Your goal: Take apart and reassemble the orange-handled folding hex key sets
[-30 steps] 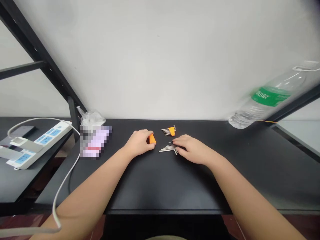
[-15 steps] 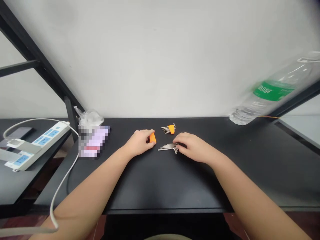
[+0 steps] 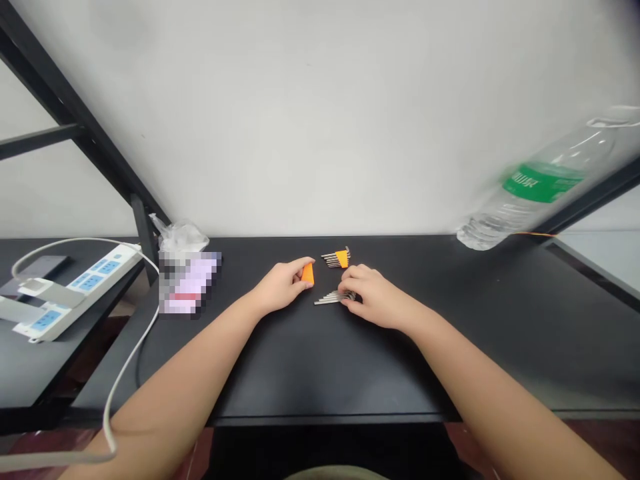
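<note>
On the black table, my left hand is closed around a small orange holder, thumb and fingers pinching it. Just to its right lies a loose bunch of silver hex keys. My right hand rests on the bent ends of those keys, its fingers curled down onto them. Behind both hands sits a second orange holder with hex keys in it, untouched.
A clear water bottle with a green label stands at the back right. A blurred-out packet and a crumpled plastic bag lie at the left. A white power strip with its cable rests on a side shelf beyond a black frame post.
My right hand has slid left along the loose hex keys, toward my left hand. My left hand has tipped the orange holder up a little.
</note>
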